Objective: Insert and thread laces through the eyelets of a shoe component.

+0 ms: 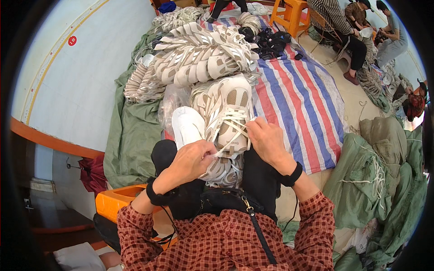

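I see 1 beige-and-white sneaker on the lap, sole of another shoe beside it. Left hand and right hand fingers are pinched on white lace ends. Judged light, soft upper; lace limp; grip near eyelets.

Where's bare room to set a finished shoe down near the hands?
Free: striped tarp right of the right hand, between shoe pile and floor edge. Crowded: lap, where both hands, left hand too, work the laced shoe; pile ahead; green sacks at right.
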### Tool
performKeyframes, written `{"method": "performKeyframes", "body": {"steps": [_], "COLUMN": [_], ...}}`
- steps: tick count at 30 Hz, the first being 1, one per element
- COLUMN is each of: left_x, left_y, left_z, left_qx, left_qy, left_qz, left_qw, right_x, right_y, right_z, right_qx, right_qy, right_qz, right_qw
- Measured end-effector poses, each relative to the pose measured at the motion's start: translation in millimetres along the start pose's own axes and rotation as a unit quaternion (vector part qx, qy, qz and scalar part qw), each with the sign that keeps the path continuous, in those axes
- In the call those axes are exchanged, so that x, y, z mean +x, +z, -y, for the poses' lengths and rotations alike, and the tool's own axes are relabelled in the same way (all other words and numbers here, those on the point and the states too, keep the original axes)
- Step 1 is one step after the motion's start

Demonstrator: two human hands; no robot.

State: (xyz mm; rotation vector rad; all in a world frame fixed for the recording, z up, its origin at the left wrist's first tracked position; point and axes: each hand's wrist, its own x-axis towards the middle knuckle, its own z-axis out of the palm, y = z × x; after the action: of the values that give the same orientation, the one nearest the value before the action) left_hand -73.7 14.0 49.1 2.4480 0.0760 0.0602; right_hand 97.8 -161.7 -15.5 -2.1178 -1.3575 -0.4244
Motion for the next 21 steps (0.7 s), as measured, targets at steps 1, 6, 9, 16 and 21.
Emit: {"method": "performKeyframes", "body": {"steps": [1, 6, 9, 16, 21], "left_x": [4, 5, 9, 7, 2], "left_y": [-1, 8, 2, -28, -114], "left_z": [-4, -5, -12, 1, 20], "left_qx": [-0.036, -0.227, -0.211, -0.024, 0.02], "left_qy": [-0.033, -0.102, -0.152, -0.052, -0.14], "left_qz": [0.021, 0.03, 0.072, 0.071, 0.063], "left_qw": [0.999, 0.968, 0.963, 0.996, 0.988], "right_x": [-2, 12, 14, 20, 19], "right_y": [1, -7, -5, -10, -13], "right_z": [-2, -12, -23, -32, -63], "right_qx": [-0.002, 0.523, 0.573, 0.504, 0.401], "right_qy": [0.002, 0.368, 0.405, 0.264, 0.099], "right_qz": [0.001, 0.168, 0.223, 0.352, 0.21], "right_qw": [1.0, 0.751, 0.676, 0.743, 0.886]}}
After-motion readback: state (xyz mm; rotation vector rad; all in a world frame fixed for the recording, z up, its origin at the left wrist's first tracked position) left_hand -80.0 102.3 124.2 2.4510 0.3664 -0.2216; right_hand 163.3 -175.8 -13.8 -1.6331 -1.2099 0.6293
